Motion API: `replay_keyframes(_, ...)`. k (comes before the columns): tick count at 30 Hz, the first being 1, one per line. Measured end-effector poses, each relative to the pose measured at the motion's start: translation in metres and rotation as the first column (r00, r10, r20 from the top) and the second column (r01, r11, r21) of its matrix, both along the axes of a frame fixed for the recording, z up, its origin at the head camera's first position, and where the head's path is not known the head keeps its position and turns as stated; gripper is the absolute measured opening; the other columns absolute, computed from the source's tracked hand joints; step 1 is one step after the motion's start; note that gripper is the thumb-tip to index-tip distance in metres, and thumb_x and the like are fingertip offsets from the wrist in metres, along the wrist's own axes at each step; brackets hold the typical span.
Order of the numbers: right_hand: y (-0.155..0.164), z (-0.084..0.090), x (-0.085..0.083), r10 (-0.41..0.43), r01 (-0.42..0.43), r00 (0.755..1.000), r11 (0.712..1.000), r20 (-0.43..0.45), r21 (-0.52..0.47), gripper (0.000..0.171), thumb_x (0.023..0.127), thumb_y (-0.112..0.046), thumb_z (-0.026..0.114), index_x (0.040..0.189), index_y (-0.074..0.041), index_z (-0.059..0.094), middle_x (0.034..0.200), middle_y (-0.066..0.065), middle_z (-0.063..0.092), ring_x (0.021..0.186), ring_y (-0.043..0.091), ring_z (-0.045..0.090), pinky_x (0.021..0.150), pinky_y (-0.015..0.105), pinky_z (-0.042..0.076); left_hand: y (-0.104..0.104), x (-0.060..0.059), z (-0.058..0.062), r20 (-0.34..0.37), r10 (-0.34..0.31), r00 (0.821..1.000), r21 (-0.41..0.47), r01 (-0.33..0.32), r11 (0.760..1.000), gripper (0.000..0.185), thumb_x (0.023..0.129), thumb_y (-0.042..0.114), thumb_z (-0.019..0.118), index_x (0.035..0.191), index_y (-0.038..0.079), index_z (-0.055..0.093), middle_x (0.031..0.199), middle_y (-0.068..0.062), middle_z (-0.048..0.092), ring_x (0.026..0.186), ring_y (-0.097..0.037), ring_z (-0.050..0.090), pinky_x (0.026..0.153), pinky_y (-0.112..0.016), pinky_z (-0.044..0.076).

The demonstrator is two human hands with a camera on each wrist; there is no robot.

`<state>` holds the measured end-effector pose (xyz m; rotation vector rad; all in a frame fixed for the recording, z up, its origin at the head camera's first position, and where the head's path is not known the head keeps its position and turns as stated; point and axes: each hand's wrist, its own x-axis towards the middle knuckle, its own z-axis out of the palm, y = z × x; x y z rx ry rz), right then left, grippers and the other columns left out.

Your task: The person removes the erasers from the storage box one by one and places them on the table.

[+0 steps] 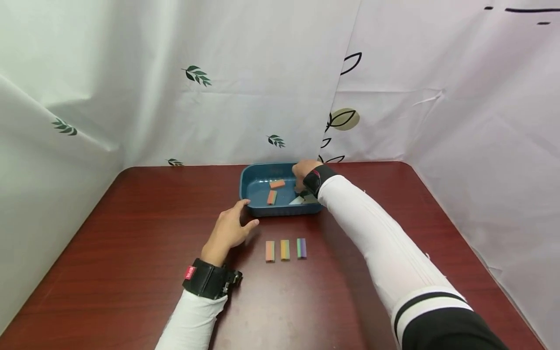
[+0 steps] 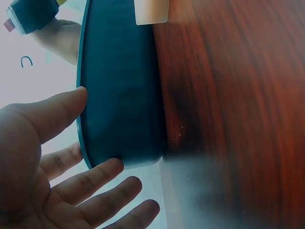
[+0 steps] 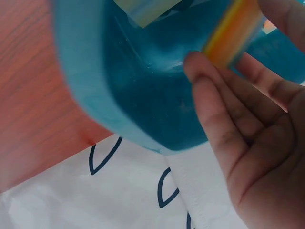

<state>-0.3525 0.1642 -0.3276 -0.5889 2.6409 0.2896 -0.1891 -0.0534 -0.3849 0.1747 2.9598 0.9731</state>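
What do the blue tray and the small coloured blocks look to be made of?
Tray: probably plastic, a smooth, slightly glossy teal moulding with rounded corners and a rolled rim. Coloured blocks: matte, two-tone layered bars, possibly eraser rubber or foam; the look leaves it open. The right hand pinches one, yellow and orange.

White sleeves (image 1: 376, 233) cover both arms; the right one ends in black with 2 white stripes. Black wrist straps (image 1: 207, 279) bear red tags.
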Motion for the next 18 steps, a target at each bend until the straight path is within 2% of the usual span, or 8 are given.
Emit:
replay_keyframes(2, 0.001, 0.000, -0.002, 0.007, -0.007, 1.000, 1.000, 0.007, -0.014, 0.042, 0.089, -0.031, 0.068, 0.123, -0.006, 0.061, 0.113, 0.009, 0.062, 0.095, 0.022, 0.058, 0.082, 0.041, 0.049, 0.000, 0.000, 0.000, -0.003, -0.004, 1.000, 0.002, 0.004, 1.000, 0.065, 0.092, 0.029, 0.068, 0.147, 0.009, 0.039, 0.142, -0.023, 0.046, 0.129, -0.041, 0.043, 0.101, -0.057, 0.040)
replay_keyframes(4, 0.002, 0.001, -0.001, 0.020, -0.020, 1.000, 0.999, -0.001, -0.043, 0.036, 0.090, -0.031, 0.067, 0.116, -0.006, 0.062, 0.109, 0.009, 0.061, 0.093, 0.022, 0.058, 0.081, 0.040, 0.049, -0.001, 0.001, 0.000, -0.001, -0.003, 1.000, 0.008, 0.004, 1.000, 0.065, 0.092, 0.029, 0.068, 0.147, 0.009, 0.039, 0.142, -0.023, 0.046, 0.129, -0.041, 0.043, 0.101, -0.057, 0.039)
replay_keyframes(9, 0.009, 0.000, 0.011, 0.047, -0.056, 0.998, 0.977, -0.047, -0.205, 0.029, 0.090, -0.029, 0.067, 0.107, -0.005, 0.062, 0.101, 0.010, 0.060, 0.088, 0.022, 0.057, 0.074, 0.037, 0.049, -0.001, 0.001, 0.001, 0.001, -0.009, 1.000, 0.007, 0.009, 1.000, 0.065, 0.092, 0.029, 0.068, 0.147, 0.009, 0.039, 0.142, -0.023, 0.047, 0.129, -0.041, 0.043, 0.101, -0.057, 0.039)
replay_keyframes(15, 0.019, 0.000, 0.029, 0.030, -0.042, 0.999, 0.933, -0.038, -0.357, 0.043, 0.090, -0.028, 0.067, 0.124, -0.003, 0.060, 0.108, 0.010, 0.062, 0.096, 0.023, 0.057, 0.079, 0.039, 0.050, -0.002, 0.002, 0.000, 0.008, -0.016, 1.000, 0.017, 0.016, 1.000, 0.065, 0.093, 0.029, 0.067, 0.147, 0.009, 0.039, 0.143, -0.023, 0.046, 0.129, -0.041, 0.044, 0.101, -0.057, 0.039)
replay_keyframes(18, 0.024, -0.001, 0.033, 0.017, -0.034, 0.999, 0.903, -0.045, -0.429, 0.043, 0.089, -0.024, 0.067, 0.125, -0.002, 0.060, 0.106, 0.008, 0.066, 0.096, 0.021, 0.061, 0.081, 0.039, 0.051, -0.003, 0.001, 0.000, 0.004, -0.017, 1.000, 0.020, 0.017, 1.000, 0.065, 0.093, 0.029, 0.067, 0.147, 0.009, 0.039, 0.143, -0.023, 0.046, 0.129, -0.041, 0.044, 0.101, -0.057, 0.039)
